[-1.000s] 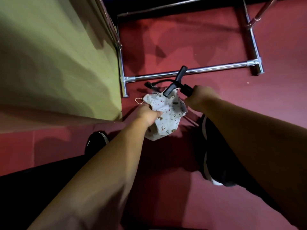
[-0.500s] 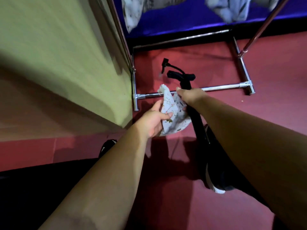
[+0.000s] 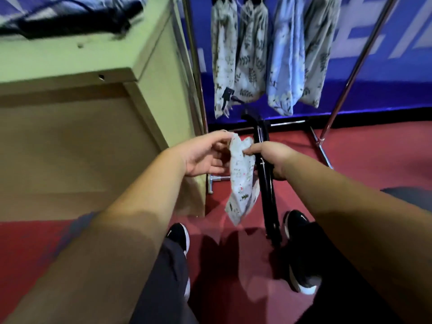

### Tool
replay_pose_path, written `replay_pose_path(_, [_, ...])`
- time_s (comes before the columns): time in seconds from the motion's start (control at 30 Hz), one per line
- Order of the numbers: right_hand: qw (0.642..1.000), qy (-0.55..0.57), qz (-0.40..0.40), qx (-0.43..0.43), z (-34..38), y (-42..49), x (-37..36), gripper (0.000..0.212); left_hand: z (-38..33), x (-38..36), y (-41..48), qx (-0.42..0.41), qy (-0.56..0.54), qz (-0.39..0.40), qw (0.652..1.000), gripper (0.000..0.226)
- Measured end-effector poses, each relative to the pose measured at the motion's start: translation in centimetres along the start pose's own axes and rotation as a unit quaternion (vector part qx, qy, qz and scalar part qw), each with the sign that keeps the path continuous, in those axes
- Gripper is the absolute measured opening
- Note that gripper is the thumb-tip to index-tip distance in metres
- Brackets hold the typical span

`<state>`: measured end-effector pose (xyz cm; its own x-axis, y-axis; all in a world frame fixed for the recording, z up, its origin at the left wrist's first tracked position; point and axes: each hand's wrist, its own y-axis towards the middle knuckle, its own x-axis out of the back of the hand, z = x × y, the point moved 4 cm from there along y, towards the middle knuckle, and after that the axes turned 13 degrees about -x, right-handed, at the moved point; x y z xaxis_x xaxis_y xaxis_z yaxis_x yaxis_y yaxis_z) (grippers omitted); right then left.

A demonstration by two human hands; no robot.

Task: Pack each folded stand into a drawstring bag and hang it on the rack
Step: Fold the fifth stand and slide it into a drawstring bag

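The right hand (image 3: 272,157) grips the upright folded stand (image 3: 268,206), its fingers also pinching the mouth of the drawstring bag (image 3: 240,190). The left hand (image 3: 203,157) pinches the opposite edge. The stand runs parallel to the limp bag, just to its right and outside it.

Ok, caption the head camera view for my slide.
Right hand grips the folded black stand while the left hand pinches the drawstring bag at its top, filled bags hanging on the rack behind.

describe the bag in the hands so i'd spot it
Find the chrome rack beside the green cabinet. In front of it, the left hand pinches a small white drawstring bag. Unlike the four long leaf-print bags hung there, it dangles limp.
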<state>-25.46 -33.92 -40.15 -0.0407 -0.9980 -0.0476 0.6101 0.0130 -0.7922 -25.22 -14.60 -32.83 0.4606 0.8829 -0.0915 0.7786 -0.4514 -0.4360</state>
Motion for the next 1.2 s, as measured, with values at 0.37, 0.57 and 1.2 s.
replay_pose_path(0.37, [0.986, 0.058, 0.037, 0.151, 1.8, -6.9, -2.2, 0.031, -2.1, -1.2, -2.8, -0.055, 0.013, -0.11, 0.992, 0.015])
replay_pose_path(0.57, [0.988, 0.042, -0.035, 0.145, 2.6, -5.5, -2.1, 0.022, -0.6, 0.8, 0.3, -0.167, 0.113, -0.223, 0.954, 0.016])
replay_pose_path(1.2, [0.957, -0.134, -0.141, 0.216, 6.6, -0.4, -1.9, 0.027, -1.7, 2.6, 3.6, -0.254, 0.356, -0.227, 0.871, 0.015])
